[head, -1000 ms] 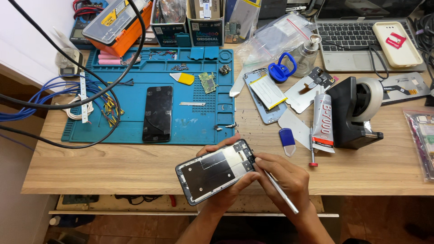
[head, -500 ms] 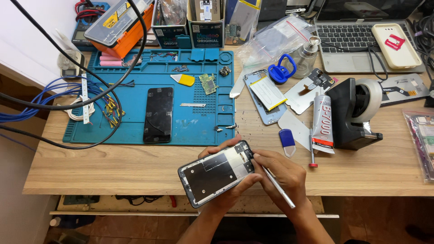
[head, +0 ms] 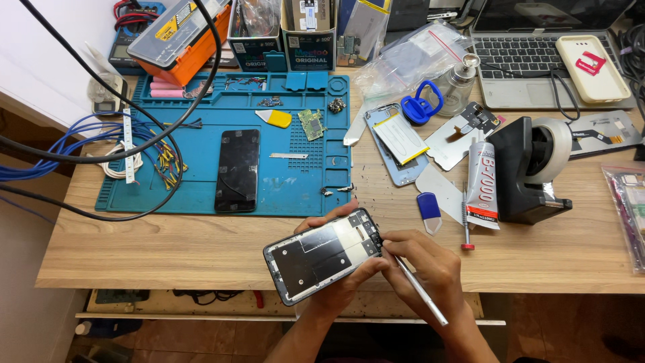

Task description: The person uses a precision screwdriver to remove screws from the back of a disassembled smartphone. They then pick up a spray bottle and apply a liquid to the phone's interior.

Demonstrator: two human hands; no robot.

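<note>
Since earlier frames, little shifts: your left hand (head: 339,286) still cradles opened phone frame (head: 324,255) over table's (head: 168,252) near edge; right hand (head: 424,265) pinches metal tool (head: 420,290), tip at frame's right end. Screen (head: 238,169) already off, on blue mat (head: 201,195); battery (head: 400,138) out beside it. Reassembly not yet started, by my judgement.

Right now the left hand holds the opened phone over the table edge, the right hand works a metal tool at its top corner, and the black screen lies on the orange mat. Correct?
One thing is off: the mat under the black screen is blue, not orange, as the head view shows. The rest stands: left hand holds the opened phone, right hand works the metal tool at its corner.
</note>
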